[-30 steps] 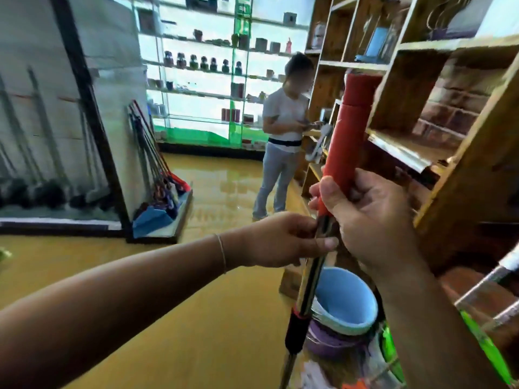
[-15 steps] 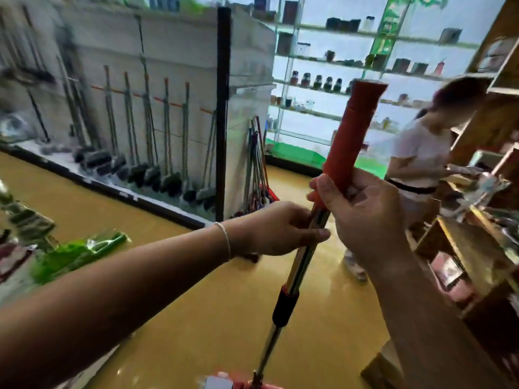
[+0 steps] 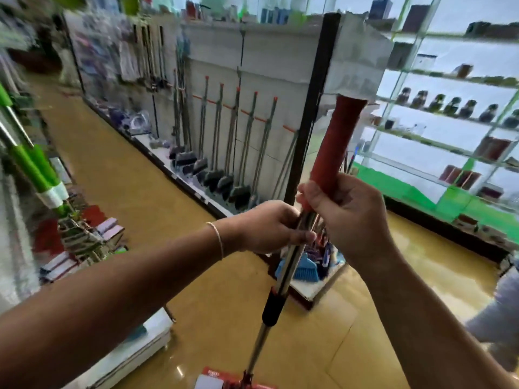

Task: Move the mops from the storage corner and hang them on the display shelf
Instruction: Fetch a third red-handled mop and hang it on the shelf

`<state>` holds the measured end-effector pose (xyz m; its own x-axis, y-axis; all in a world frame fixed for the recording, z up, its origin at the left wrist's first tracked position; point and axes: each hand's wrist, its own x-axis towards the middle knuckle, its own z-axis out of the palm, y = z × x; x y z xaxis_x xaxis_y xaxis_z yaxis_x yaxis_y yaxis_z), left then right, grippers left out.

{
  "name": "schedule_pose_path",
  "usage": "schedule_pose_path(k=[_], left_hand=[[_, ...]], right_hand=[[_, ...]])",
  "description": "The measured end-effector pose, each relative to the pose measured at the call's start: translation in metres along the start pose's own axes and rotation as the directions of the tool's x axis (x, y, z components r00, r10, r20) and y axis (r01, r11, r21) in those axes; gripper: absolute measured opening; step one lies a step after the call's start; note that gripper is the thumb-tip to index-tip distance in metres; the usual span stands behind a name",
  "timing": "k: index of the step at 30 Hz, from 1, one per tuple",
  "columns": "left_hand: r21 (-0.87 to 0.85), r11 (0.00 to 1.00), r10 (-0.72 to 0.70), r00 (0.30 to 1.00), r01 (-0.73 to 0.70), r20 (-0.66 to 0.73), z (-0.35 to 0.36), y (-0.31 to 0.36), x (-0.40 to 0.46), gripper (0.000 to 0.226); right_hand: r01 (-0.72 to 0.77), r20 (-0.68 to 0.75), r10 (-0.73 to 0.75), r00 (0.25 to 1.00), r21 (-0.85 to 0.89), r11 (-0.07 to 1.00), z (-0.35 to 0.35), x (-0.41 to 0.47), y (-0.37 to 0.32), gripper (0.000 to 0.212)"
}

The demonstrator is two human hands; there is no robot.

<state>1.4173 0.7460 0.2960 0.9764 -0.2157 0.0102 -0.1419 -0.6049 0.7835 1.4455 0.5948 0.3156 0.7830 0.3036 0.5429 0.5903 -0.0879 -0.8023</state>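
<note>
I hold a mop point(image 3: 331, 153) nearly upright in front of me. It has a red grip on top, a steel shaft with a black collar, and a red and white head near the floor at the bottom edge. My right hand point(image 3: 354, 214) grips the bottom of the red grip. My left hand point(image 3: 269, 226) grips the steel shaft just below it. Ahead stands the display shelf point(image 3: 280, 68), a grey panel where several mops and brooms point(image 3: 233, 153) hang in a row.
A black post point(image 3: 311, 108) ends the display panel. Blue brushes point(image 3: 297, 265) lie at its base. Green-handled mops point(image 3: 33, 167) lean at the left. Glass shelves point(image 3: 449, 119) with small goods fill the right. A person's light sleeve point(image 3: 502, 310) shows at the right edge.
My view has swung left, away from the wooden shelves toward the display panel with hanging mops. Both hands keep the same hold on the mop.
</note>
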Motion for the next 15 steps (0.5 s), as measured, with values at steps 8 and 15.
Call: schedule_pose_path(k=[8, 15], left_hand=[[-0.006, 0.998, -0.063, 0.990, 0.063, -0.126, -0.069, -0.086, 0.093, 0.030], [-0.080, 0.996, -0.044, 0.986, 0.032, -0.161, -0.159, -0.136, 0.177, 0.023]], right_hand=[[-0.026, 0.131, 0.022, 0.991, 0.028, 0.999, 0.061, 0.117, 0.078, 0.013], [-0.019, 0.176, 0.011, 0.984, 0.048, 0.999, 0.110, 0.235, 0.117, 0.016]])
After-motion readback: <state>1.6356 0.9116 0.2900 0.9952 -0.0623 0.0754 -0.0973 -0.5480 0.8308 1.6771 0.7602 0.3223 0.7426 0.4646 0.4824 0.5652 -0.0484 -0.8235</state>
